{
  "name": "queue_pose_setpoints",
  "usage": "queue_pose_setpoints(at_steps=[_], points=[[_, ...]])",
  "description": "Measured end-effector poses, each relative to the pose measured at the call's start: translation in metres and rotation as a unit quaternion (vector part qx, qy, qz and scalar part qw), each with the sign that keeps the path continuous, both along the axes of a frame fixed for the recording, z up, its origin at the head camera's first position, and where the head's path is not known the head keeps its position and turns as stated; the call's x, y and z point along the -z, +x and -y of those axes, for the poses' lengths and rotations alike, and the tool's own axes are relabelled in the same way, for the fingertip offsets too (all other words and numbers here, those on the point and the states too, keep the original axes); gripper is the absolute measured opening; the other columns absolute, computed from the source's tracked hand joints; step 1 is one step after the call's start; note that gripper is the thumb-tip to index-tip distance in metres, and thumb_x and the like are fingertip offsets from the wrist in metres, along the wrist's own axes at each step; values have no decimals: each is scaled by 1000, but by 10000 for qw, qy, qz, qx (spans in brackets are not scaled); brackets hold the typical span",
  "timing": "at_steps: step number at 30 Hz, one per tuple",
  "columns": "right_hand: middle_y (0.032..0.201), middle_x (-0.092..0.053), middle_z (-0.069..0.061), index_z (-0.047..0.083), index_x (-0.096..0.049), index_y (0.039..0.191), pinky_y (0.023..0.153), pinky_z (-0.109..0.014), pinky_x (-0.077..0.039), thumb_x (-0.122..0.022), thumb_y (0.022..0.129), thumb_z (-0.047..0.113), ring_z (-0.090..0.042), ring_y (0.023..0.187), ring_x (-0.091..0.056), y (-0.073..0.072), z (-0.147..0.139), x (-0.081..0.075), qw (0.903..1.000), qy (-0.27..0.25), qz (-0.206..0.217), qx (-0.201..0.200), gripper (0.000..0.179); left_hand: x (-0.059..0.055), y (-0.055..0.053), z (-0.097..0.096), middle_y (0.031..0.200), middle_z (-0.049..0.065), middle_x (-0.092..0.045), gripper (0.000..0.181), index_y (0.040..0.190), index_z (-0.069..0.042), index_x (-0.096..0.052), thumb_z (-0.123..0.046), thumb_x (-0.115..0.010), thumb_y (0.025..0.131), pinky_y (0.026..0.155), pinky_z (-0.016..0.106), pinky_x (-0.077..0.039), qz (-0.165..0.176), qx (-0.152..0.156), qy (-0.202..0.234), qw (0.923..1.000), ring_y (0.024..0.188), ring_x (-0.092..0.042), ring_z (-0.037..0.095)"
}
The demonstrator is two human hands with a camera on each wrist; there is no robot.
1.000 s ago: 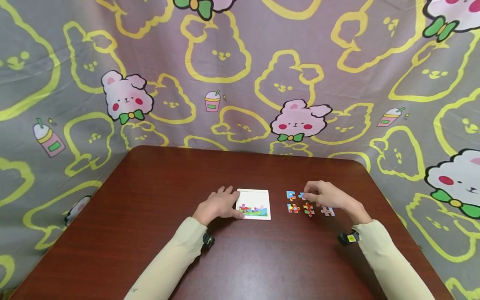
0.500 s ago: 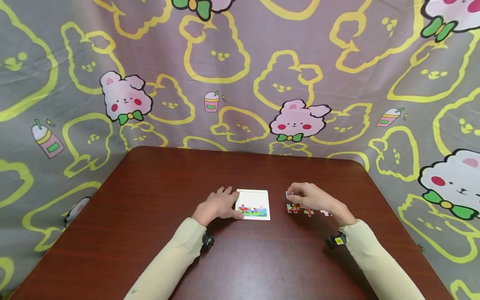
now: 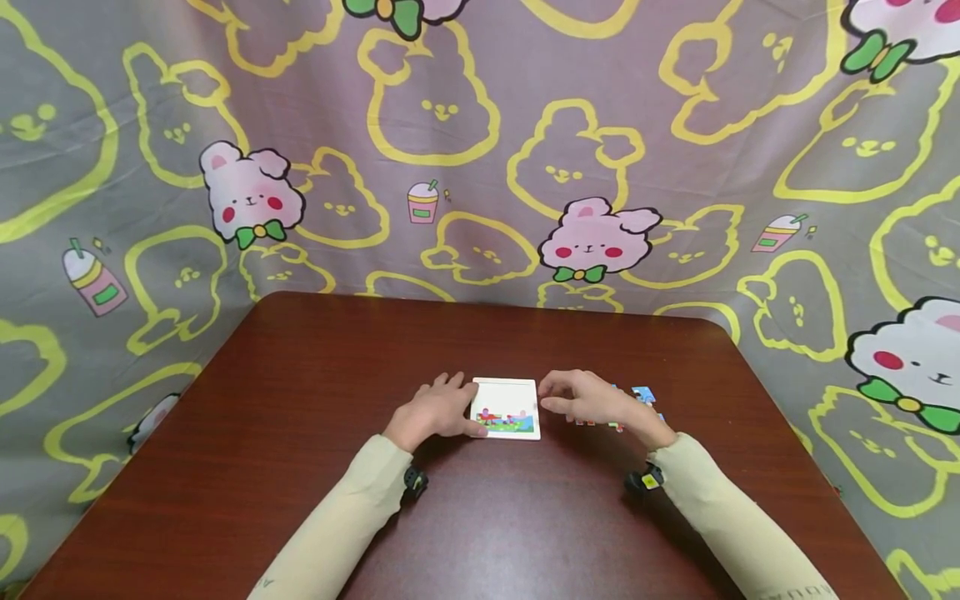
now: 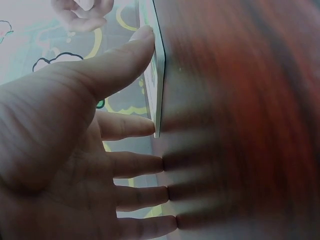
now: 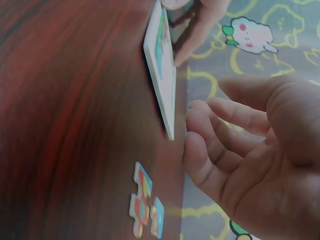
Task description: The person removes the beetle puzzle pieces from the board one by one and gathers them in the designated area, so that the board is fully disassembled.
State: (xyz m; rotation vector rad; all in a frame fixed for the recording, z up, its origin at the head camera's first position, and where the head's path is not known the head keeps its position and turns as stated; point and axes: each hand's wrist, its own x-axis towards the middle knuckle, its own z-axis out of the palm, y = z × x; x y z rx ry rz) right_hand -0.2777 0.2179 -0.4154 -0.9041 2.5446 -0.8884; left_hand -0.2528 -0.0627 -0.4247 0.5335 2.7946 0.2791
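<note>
A white square tray [image 3: 506, 400], with a strip of colourful picture along its near side, lies on the table. My left hand [image 3: 437, 408] rests at its left edge, fingers spread with tips on the table; in the left wrist view its thumb [image 4: 127, 57] lies on the tray's edge. Close to the tray's right edge, my right hand [image 3: 588, 398] has bent fingers and pinches a small puzzle piece [image 4: 85, 4], a pale patch between the fingers in the left wrist view. Most of that piece is hidden. Loose puzzle pieces [image 5: 140, 210] lie beneath and beyond the right hand.
The dark reddish-brown table [image 3: 360, 358] carries several pieces on the right, including a blue one [image 3: 642, 394]. A cartoon-print cloth [image 3: 450, 150] hangs behind the table and at both sides.
My right hand has moved left, from above the loose pieces to the tray's right edge, uncovering a blue piece at the far right. My left hand and the tray stay put.
</note>
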Motion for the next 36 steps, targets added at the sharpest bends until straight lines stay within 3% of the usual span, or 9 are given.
queue_pose_setpoints(at_steps=[16,24,36], points=[[77,-68,-4,11,-64,118,53,-27,-51,-64,96,23,-14,56,-59,-3,34,4,9986,155,107,-493,25,1,-1,0,159,19,-31,87,151,-13,-39,-58,-69,83,114,59,-29,-18,-100,49,9999,146,-25,44],[86,-73,-4,9,-65,117,51,-25,-51,-65,94,21,-17,50,-62,-6,46,11,9974,215,138,-673,25,2,-2,-1,158,19,-32,86,150,-14,-40,-59,-69,83,113,59,-30,-94,-23,48,9999,145,-27,45],[79,-72,3,9,-69,111,59,-20,-48,-68,91,19,-1,59,-56,-8,64,18,9958,295,-367,-783,22,4,-4,0,159,19,-30,87,151,-14,-39,-59,-69,83,113,59,-30,-61,-45,-4,10000,146,-26,45]])
